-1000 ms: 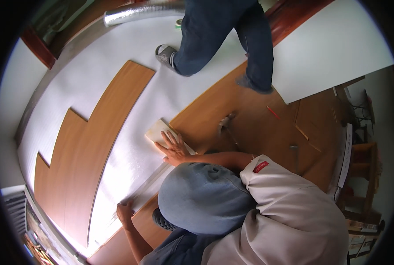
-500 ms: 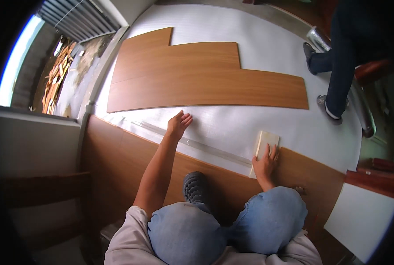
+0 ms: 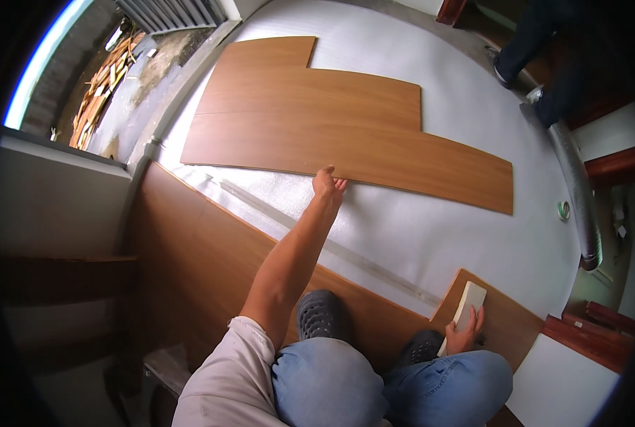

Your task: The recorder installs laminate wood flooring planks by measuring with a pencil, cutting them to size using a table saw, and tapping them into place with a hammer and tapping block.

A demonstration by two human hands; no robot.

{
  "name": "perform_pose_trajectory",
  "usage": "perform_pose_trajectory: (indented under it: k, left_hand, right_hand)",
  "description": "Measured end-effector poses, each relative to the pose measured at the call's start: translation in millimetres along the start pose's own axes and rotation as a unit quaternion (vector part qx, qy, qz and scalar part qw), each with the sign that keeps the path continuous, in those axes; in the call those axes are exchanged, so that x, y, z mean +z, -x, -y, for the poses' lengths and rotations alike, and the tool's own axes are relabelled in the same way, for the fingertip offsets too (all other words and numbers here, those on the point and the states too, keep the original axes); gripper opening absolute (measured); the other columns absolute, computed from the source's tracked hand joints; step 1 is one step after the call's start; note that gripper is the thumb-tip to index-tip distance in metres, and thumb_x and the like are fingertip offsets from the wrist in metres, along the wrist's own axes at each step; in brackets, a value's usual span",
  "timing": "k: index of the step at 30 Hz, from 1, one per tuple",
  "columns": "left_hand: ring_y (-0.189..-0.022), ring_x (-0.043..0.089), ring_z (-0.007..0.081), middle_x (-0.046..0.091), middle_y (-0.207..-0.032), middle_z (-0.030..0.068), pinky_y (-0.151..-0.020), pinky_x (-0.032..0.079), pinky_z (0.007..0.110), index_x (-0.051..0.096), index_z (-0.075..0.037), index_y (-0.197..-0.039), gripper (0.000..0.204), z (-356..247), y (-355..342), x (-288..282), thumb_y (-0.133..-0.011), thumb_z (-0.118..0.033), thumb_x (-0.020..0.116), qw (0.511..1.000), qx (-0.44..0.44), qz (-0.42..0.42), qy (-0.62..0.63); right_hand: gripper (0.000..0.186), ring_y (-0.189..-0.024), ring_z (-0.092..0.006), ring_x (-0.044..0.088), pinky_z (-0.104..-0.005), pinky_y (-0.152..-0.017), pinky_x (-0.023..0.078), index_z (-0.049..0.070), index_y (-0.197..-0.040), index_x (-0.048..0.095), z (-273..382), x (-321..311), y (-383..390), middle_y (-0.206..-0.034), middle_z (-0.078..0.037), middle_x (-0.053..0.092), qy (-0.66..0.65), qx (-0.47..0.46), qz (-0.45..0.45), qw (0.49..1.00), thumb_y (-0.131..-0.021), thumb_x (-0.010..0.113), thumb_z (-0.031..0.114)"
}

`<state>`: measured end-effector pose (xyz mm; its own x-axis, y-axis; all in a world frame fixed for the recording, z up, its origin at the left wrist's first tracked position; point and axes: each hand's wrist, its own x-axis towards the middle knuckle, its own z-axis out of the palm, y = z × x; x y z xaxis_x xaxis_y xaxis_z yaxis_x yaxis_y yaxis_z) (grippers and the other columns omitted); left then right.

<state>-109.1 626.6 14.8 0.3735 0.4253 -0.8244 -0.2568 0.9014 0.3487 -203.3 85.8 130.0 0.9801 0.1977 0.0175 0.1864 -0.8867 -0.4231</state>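
My left hand [image 3: 328, 186] reaches forward to the near edge of the joined laminate floor planks [image 3: 317, 117]. Its thumb lies over that edge while the fingers go below it, partly hidden. These brown planks have a stepped right side and rest on white foam underlay [image 3: 381, 235]. Close to my right knee, my right hand [image 3: 464, 333] is wrapped round a cream rectangular block [image 3: 468, 307]. The block is tilted over another stretch of brown laminate flooring [image 3: 506, 309], which runs under my feet.
A clear strip [image 3: 260, 206] lies along the underlay. At right are a long grey roll [image 3: 572, 185], a tape roll [image 3: 563, 211] and dark red wood pieces [image 3: 595, 341]. Another person's legs [image 3: 531, 50] stand at far right. A wall and opening border the left.
My left hand has moved from the underlay onto the planks' near edge. The block in my right hand has come back toward my knee. The other person has stepped away, and my view has shifted.
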Motion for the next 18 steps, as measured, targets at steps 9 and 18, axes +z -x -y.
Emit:
perform_pose_trajectory:
  k: [9,18]
  left_hand:
    - [-0.080,0.061,0.0178,0.071,-0.096,0.0017,-0.073,0.055,0.037,0.071,-0.011,-0.104,0.020,-29,-10,10,-0.095,-0.028,0.073,0.973,0.069,0.148,-0.161]
    - [-0.100,0.067,0.0242,0.071,-0.106,0.0071,-0.076,0.056,0.039,0.066,-0.006,-0.113,0.020,-48,5,-13,-0.097,-0.018,0.067,0.963,0.070,0.194,-0.172]
  right_hand:
    - [0.073,-0.127,-0.0462,0.050,-0.0533,-0.104,0.046,0.005,-0.134,0.057,-84,6,150,-0.146,-0.027,0.044,0.061,0.019,-0.044,0.997,-0.066,0.073,0.027]
    - [0.057,-0.125,-0.0431,0.054,-0.0521,-0.104,0.046,0.004,-0.129,0.060,-72,19,184,-0.141,-0.024,0.051,0.092,0.029,-0.123,0.988,-0.077,0.069,0.027]
